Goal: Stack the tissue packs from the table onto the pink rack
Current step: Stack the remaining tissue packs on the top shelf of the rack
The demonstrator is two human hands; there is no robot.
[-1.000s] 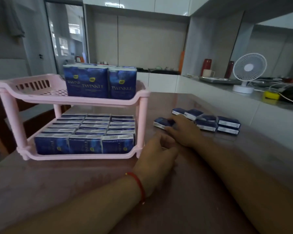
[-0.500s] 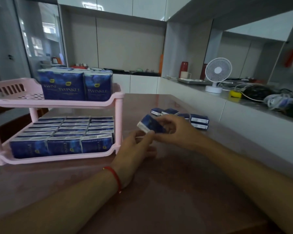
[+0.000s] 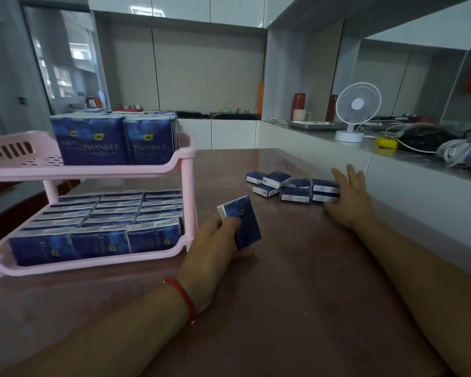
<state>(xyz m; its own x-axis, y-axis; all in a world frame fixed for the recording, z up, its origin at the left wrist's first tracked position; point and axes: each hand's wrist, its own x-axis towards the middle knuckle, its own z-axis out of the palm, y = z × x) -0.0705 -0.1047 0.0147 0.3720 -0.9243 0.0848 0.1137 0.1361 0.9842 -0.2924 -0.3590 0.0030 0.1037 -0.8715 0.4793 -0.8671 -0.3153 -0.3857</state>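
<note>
My left hand (image 3: 215,240) grips one blue tissue pack (image 3: 242,221) just above the brown table (image 3: 297,295), right of the pink two-tier rack (image 3: 186,170). The rack's lower tier is filled with rows of blue packs (image 3: 106,227), and its upper tier holds upright packs (image 3: 114,140) at its right end. Several loose packs (image 3: 291,186) lie in a cluster farther back on the table. My right hand (image 3: 348,197) rests against the right end of that cluster, fingers straight and spread, touching the stacked end packs (image 3: 324,190).
A white ledge runs along the table's right side, carrying a small white fan (image 3: 356,110), a yellow object (image 3: 386,142), tangled cables (image 3: 433,140) and a metal tray (image 3: 313,125). The rack's upper tier is bare on its left part (image 3: 17,159).
The pack passed from both hands into my left hand alone, which now holds it nearer the rack. My right hand let go and reached back to the right end of the loose packs.
</note>
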